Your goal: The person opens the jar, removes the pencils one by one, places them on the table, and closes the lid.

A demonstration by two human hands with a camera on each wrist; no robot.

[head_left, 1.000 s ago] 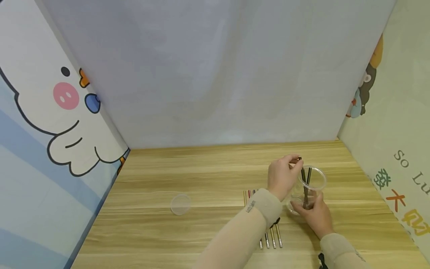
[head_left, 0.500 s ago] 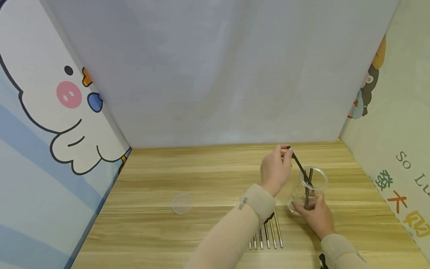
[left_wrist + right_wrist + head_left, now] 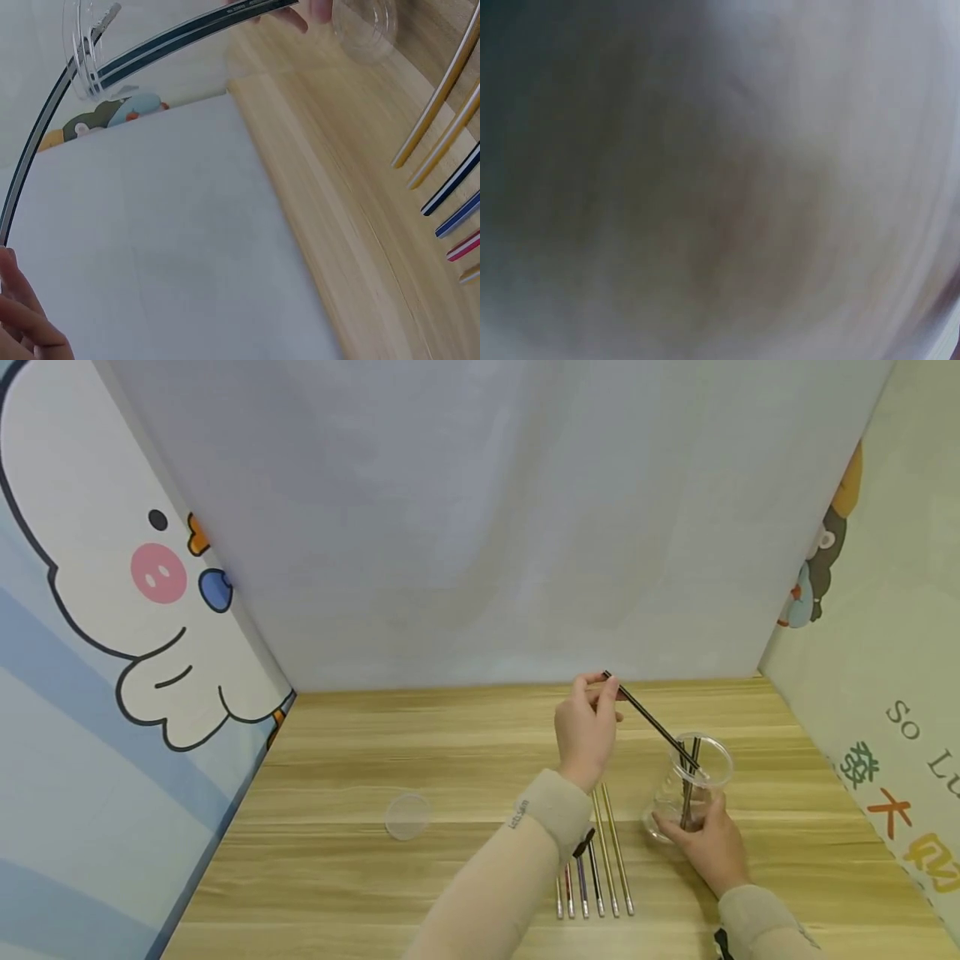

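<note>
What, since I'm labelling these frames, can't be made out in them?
Head view: parts of the laid-out pencils, hidden by the left sleeve.
Left wrist view: part of the left hand, cut off by the left edge; part of the clear cup, cut off by the top edge.
Right wrist view: what it shows, as blur fills nearly all of it.

The cup (image 3: 666, 795) at right looks like clear, smooth plastic with a shiny rim. The black pencil (image 3: 651, 717) leaning into it has a glossy coat; the row of pencils (image 3: 617, 847) nearby shines too, with silvery, metallic-looking ends. The disc (image 3: 407, 816) at left looks like thin translucent plastic. The tabletop (image 3: 480, 743) shows smooth wood grain, the far backdrop (image 3: 480, 527) and left sleeve (image 3: 502, 877) matt cloth.
</note>
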